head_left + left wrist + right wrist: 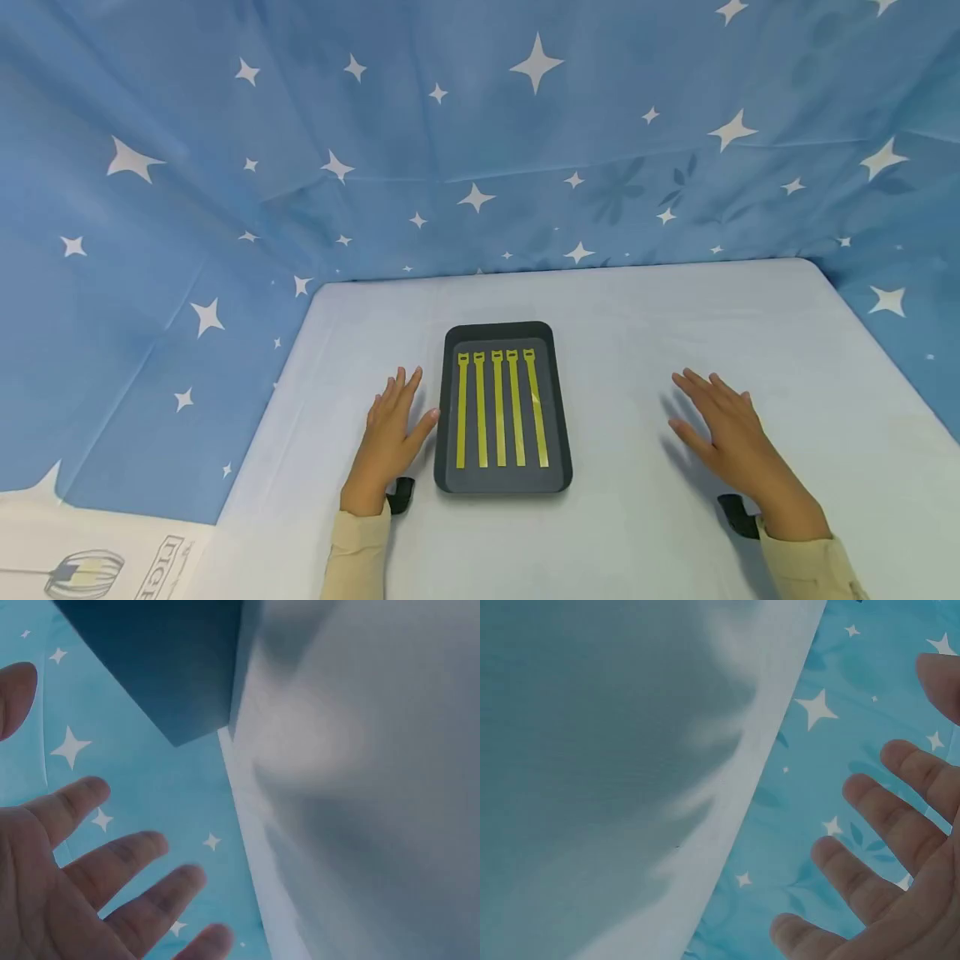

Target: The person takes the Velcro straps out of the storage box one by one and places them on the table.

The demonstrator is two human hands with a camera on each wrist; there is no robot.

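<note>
A dark grey rectangular tray (502,481) lies on the white table. Several flat yellow straps (498,408) with slotted heads, like hook-and-loop cable ties, lie side by side in it, heads toward the far end. Just left of the tray is my left hand (390,442), its fingers straight and spread, the thumb close to the tray's edge. In the left wrist view, the tray's dark side (172,667) shows above the fingers. Well to the right, my right hand (727,437) is held over the table with fingers extended and nothing in it.
The white-covered table (622,333) has rounded far corners. A blue curtain with white stars (480,125) hangs behind it and along both sides. At the lower left is a pale cloth (112,550) printed with a whisk drawing and letters. Both wrists carry dark devices.
</note>
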